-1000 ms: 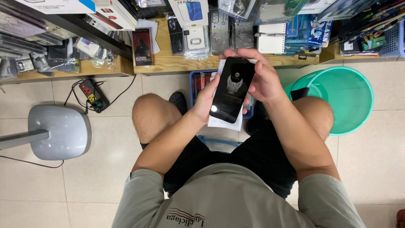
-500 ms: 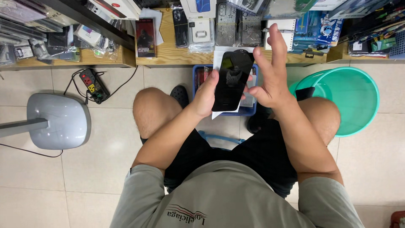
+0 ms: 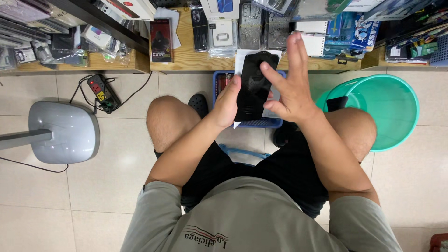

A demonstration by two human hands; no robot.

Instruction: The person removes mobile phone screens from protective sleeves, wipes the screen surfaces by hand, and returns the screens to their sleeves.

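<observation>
I sit on a low seat over a tiled floor. My left hand (image 3: pixel 227 103) grips the left edge of a black glossy phone-shaped panel (image 3: pixel 254 84) with a white sheet behind it, held up above a blue basket (image 3: pixel 219 79). My right hand (image 3: pixel 290 84) is at the panel's right side, fingers spread and raised, with the index finger and thumb touching the panel's face and edge.
A teal plastic bucket (image 3: pixel 389 112) stands on the floor at the right of my knee. A low wooden shelf (image 3: pixel 186 58) with packaged phone accessories runs along the top. A power strip (image 3: pixel 103 92) and a grey fan base (image 3: pixel 63 133) lie at the left.
My right hand has let go of the panel's right side and opened, fingers lifting and spreading, only fingertip and thumb remain on it. The panel has risen slightly in view.
</observation>
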